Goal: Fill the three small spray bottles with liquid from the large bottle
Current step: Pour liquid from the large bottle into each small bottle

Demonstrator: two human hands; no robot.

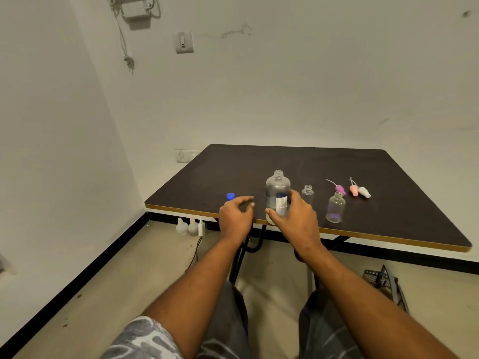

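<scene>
The large clear bottle (277, 189) stands uncapped near the table's front edge, with a white label low on its side. My right hand (295, 218) grips its lower part, thumb on the left, fingers round the right. My left hand (237, 213) hovers just left of it, fingers spread and holding nothing. The blue cap (230, 196) lies on the table beyond my left hand. Two small clear bottles are in sight, both open: one (307, 193) right behind my right hand, one (336, 208) further right. Any third small bottle is hidden.
Three spray heads with tubes lie at the right: purple (339, 189), pink (353, 189), white (364, 192). The dark table (388, 203) stands against the wall. Under it on the floor are white containers (188, 226) and a black rack (381, 278).
</scene>
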